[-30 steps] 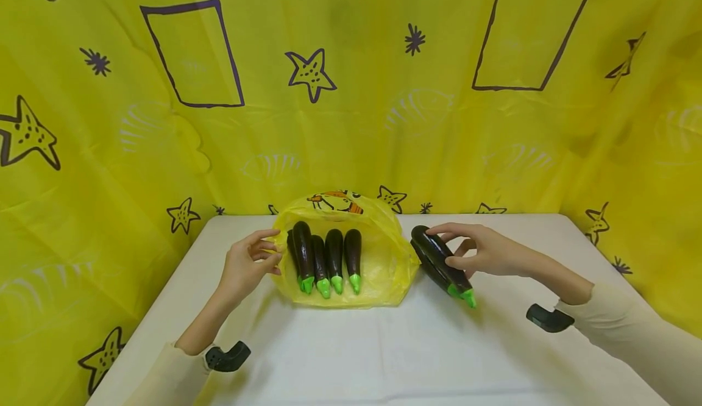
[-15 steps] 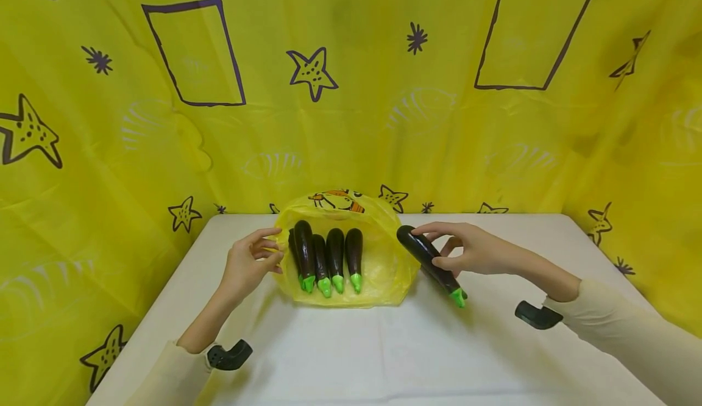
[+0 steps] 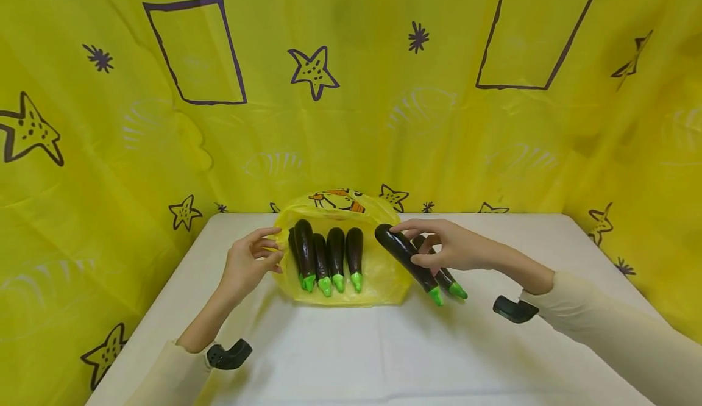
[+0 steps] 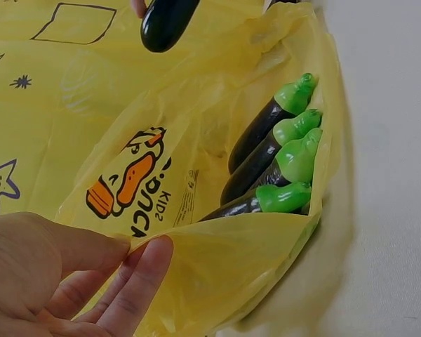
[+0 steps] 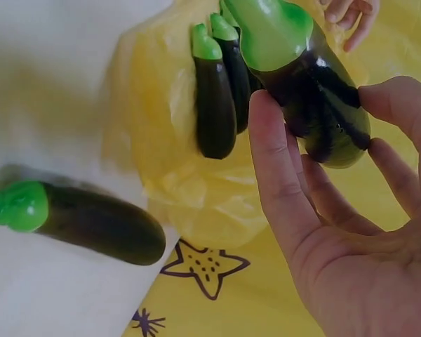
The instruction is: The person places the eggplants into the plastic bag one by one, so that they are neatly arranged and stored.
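Observation:
A yellow plastic bag [image 3: 378, 293] with a duck print lies on the table, its mouth facing me. Several dark eggplants [image 3: 353, 250] with green stem ends rest side by side in its left half. My left hand [image 3: 247, 263] pinches the bag's left rim between thumb and fingers; the left wrist view shows the pinched film [image 4: 231, 242] stretched. In my right hand [image 3: 452, 244] is another eggplant [image 3: 406, 256], gripped by thumb and fingertips at the right side of the bag's mouth, tilted with its green end toward me. A loose eggplant [image 5: 102, 221] lies on the table behind that hand.
The white table [image 3: 340, 357] stretches in front of the bag. A yellow curtain [image 3: 351, 138] with star and fish drawings hangs behind and at both sides. Dark wrist mounts [image 3: 230, 354] sit on both sleeves.
My right hand has moved left with its eggplant, from right of the bag to its mouth, uncovering the loose eggplant on the table. My left hand has stayed on the rim.

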A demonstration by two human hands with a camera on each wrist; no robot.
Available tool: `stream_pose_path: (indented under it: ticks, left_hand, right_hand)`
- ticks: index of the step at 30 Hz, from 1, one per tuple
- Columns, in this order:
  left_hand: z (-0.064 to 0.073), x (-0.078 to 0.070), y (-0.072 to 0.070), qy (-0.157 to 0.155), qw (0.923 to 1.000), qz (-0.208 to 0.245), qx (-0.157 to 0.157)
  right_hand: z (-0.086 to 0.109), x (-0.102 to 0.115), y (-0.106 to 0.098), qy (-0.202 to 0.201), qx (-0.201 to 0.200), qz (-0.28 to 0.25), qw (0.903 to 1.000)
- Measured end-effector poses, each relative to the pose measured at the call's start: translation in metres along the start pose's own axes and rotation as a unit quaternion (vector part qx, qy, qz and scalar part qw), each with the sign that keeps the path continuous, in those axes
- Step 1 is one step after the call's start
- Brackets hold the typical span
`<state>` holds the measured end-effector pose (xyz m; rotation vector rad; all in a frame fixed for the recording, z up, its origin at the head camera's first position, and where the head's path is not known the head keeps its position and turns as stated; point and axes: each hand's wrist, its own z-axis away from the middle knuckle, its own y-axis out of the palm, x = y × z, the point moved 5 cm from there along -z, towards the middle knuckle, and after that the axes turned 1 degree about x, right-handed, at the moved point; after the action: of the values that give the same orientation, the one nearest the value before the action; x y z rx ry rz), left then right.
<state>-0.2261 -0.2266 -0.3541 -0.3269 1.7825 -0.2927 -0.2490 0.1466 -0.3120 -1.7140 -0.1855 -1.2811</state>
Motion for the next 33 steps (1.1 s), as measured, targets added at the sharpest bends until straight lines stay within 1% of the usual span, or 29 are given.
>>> stream_pose_path:
  ticks: [9, 18, 24, 29, 33]
  left_hand:
    - [0.0, -0.001, 0.001, 0.003, 1.0, -0.001, 0.0]
    - [0.0, -0.001, 0.002, -0.004, 1.0, 0.004, 0.002]
    - [0.0, -0.002, 0.002, -0.01, 1.0, 0.0, 0.002]
    - [-0.001, -0.003, 0.003, -0.014, 0.9998, -0.012, -0.001]
    - [-0.001, -0.003, 0.004, -0.015, 0.9998, -0.01, -0.003]
  right_hand:
    - [-0.019, 0.009, 0.015, 0.0, 0.009, -0.023, 0.9997]
    - [-0.037, 0.007, 0.034, 0.001, 0.022, -0.05, 0.9985]
    - [-0.048, 0.004, 0.043, -0.007, 0.011, -0.062, 0.998]
    - [-0.058, -0.001, 0.05, -0.004, -0.005, -0.072, 0.9974]
    - [-0.069, -0.007, 0.058, -0.005, -0.019, -0.082, 0.9964]
